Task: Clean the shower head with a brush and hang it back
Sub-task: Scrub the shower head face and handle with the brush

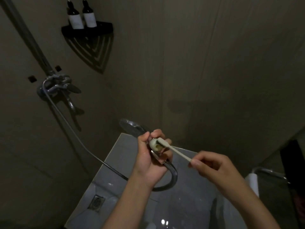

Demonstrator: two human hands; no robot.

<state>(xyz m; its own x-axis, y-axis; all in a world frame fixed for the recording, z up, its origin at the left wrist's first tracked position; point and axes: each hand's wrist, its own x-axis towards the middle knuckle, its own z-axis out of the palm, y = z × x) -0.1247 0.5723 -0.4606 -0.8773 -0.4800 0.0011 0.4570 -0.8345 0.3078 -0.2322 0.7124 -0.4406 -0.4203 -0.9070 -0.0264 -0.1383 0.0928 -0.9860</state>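
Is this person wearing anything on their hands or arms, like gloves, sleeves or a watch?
Nothing that shows. The left hand and right hand wear no gloves, and no rings are visible, though the light is dim. The left forearm and right forearm show no sleeve, watch or bracelet down to the picture's lower edge.

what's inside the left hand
The left hand grips the shower head by its handle; the hose leaves its lower end. The brush touches a pale part between the fingers. The fingers cover most of the handle.
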